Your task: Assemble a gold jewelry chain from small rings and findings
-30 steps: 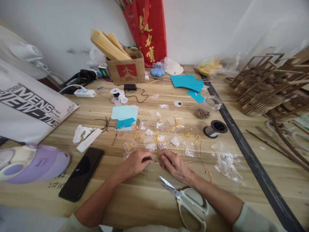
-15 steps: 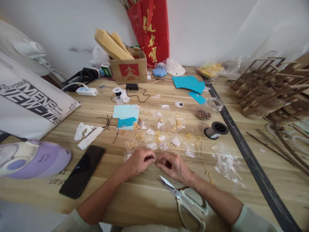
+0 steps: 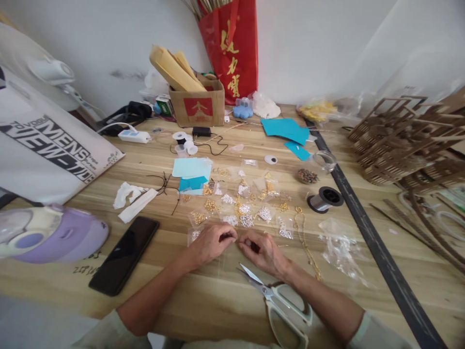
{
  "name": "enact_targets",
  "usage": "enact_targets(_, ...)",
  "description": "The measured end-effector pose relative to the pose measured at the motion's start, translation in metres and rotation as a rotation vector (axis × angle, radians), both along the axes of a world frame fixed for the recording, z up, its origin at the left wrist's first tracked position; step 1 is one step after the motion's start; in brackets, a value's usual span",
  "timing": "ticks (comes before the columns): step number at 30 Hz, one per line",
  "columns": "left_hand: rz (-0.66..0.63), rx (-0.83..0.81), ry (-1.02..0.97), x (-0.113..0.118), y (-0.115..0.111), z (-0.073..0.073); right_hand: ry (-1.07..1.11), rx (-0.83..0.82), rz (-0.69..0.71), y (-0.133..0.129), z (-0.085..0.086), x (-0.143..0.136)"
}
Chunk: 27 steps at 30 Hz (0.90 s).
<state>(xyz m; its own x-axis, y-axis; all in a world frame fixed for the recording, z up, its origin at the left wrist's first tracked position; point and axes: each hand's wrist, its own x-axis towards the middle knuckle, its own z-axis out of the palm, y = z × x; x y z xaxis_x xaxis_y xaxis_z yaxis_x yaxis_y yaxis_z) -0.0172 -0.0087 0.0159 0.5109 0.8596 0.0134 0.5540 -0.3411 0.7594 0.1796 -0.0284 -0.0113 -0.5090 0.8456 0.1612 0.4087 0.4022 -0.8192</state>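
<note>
My left hand (image 3: 215, 242) and my right hand (image 3: 264, 250) face each other low over the wooden table (image 3: 203, 300), their fingertips a small gap apart. Both have thumb and fingers pinched; whatever they hold is too fine to make out. Just beyond them lie small bags of silver beads (image 3: 247, 221) and gold beads (image 3: 198, 218). White-handled scissors (image 3: 268, 292) rest partly spread beneath my right wrist, blades toward my hands. A gold chain (image 3: 304, 237) stretches along the table right of my right hand, near a small bag of silver rings (image 3: 285, 231).
A black phone (image 3: 124, 256) and a purple appliance (image 3: 69, 232) stand left. Right are a wire spool (image 3: 325, 199), a crumpled plastic bag (image 3: 341, 247), a jar of beads (image 3: 308, 174) and brown woven baskets (image 3: 392, 140). A cardboard box (image 3: 198, 107) sits at the back.
The camera view has shifted slightly, moving the background a little to the right. Both hands keep nearly the same pinched pose, close together.
</note>
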Motion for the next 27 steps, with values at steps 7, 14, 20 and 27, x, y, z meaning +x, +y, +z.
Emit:
enact_targets(7,0.062,0.023,-0.048,-0.002,0.001,-0.001,0.044,-0.067,-0.046,0.001,0.005,0.001)
enact_targets(14,0.177,0.008,-0.127,-0.012,0.008,0.008,0.115,-0.198,-0.08,0.001,0.003,0.001)
enact_targets(20,0.244,-0.106,-0.289,-0.024,0.013,0.013,0.233,-0.311,-0.105,0.004,0.004,0.003)
enact_targets(27,0.21,-0.046,-0.224,-0.023,0.011,0.016,0.255,-0.309,-0.131,0.003,0.008,0.004)
